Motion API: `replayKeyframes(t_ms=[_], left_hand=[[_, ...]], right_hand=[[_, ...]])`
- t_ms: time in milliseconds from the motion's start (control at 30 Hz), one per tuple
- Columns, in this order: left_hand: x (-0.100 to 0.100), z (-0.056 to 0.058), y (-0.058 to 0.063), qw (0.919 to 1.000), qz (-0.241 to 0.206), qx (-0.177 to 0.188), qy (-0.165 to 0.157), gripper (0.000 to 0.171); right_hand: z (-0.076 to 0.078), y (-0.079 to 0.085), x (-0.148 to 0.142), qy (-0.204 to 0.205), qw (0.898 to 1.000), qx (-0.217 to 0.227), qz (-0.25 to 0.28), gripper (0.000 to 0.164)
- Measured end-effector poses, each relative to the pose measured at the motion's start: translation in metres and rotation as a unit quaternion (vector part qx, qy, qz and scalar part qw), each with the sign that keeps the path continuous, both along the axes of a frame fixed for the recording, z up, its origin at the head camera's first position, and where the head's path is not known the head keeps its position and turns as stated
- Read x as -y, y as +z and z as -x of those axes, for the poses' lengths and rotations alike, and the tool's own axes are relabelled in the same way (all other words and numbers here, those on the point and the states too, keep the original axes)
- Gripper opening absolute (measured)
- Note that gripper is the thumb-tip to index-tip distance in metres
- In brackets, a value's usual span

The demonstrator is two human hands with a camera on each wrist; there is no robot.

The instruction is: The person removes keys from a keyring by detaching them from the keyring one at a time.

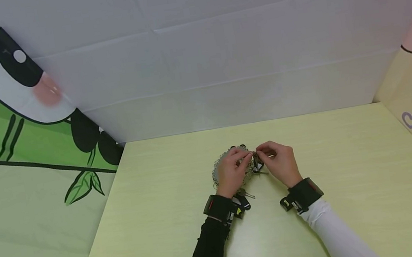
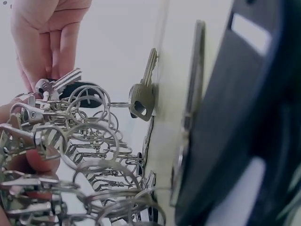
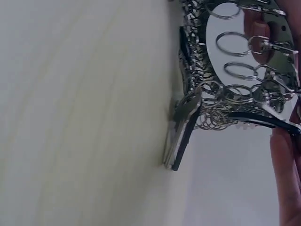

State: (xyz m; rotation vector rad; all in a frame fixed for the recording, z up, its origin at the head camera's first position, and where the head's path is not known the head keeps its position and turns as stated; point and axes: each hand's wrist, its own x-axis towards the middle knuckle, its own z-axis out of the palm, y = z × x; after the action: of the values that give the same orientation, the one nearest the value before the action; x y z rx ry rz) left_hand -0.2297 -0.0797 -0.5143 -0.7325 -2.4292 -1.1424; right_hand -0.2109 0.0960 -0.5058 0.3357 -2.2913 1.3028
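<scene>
A large round metal key ring [image 1: 217,171], its rim lined with small clips and split rings [image 2: 96,129], is held above the table. My left hand [image 1: 232,172] grips its rim, thumb and index finger at a clip. Opposite it, my right hand [image 1: 281,164] pinches a key [image 2: 66,81] at that same clip; the fingertips partly hide the contact. A black-headed key [image 3: 256,118] lies by the right fingers in the right wrist view. Another key [image 2: 142,101] hangs from a split ring, and more keys [image 1: 246,193] hang near the left wrist.
A pale wooden table [image 1: 156,223] extends around both hands. Behind it stands a light fabric wall [image 1: 221,69], with printed panels at the left and right. Each wrist carries a black camera band [image 1: 305,194].
</scene>
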Motion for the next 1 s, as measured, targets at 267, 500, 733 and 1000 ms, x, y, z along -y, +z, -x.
replayKeyframes(t_ms=[267,500,733,1000], left_hand=[[0.002,0.001,-0.002,0.9998,-0.018,0.002,-0.006,0.024],[0.004,0.002,0.001,0.9993,-0.023,0.022,-0.021,0.024],[0.007,0.003,0.0,0.9993,0.013,-0.023,-0.025,0.018],[0.008,0.002,0.0,0.9974,0.016,-0.049,-0.05,0.016]], right_hand=[[-0.001,0.001,-0.004,0.012,1.0,-0.011,0.018,0.008],[0.004,-0.006,-0.008,0.02,0.995,-0.1,0.003,0.014],[0.005,-0.007,-0.013,0.05,0.993,-0.105,-0.022,0.017],[0.005,-0.006,-0.014,0.034,0.989,-0.127,-0.071,0.01]])
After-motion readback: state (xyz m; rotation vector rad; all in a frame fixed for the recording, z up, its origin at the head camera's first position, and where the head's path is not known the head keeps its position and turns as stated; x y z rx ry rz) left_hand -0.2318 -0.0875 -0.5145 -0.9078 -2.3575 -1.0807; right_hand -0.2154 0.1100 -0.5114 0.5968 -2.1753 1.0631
